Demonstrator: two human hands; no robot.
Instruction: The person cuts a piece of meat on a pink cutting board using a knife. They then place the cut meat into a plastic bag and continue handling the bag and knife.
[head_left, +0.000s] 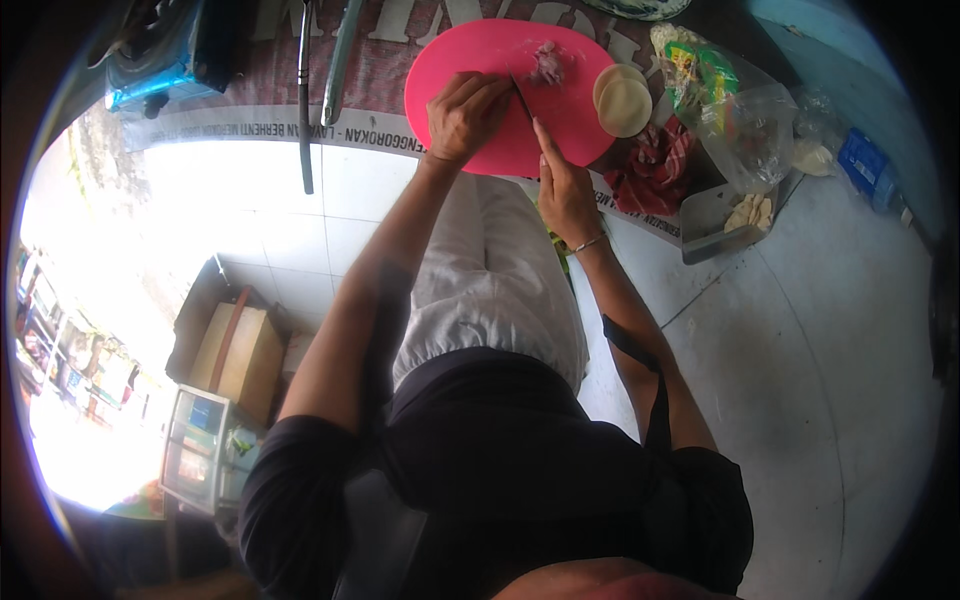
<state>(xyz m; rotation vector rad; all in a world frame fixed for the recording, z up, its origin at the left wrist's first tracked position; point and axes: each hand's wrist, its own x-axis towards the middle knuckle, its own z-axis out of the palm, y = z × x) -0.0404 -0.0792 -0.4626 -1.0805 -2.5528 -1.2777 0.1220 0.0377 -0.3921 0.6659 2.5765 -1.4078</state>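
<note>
A pink oval cutting board lies before me on a printed banner sheet. My right hand grips a knife by its handle, index finger stretched along it, the blade angled across the board. Beside the blade's tip, my left hand rests over the board with fingers bent; whatever is under its fingertips is hidden. A small heap of pinkish chopped food, perhaps meat, sits toward the far side of the board. Two pale round dough wrappers overlap at the board's right edge.
Right of the board are a red checked cloth, a metal tray holding pale pieces, plastic bags and a blue-labelled bottle. Long utensils and a blue stove stand left. A glass case is at lower left.
</note>
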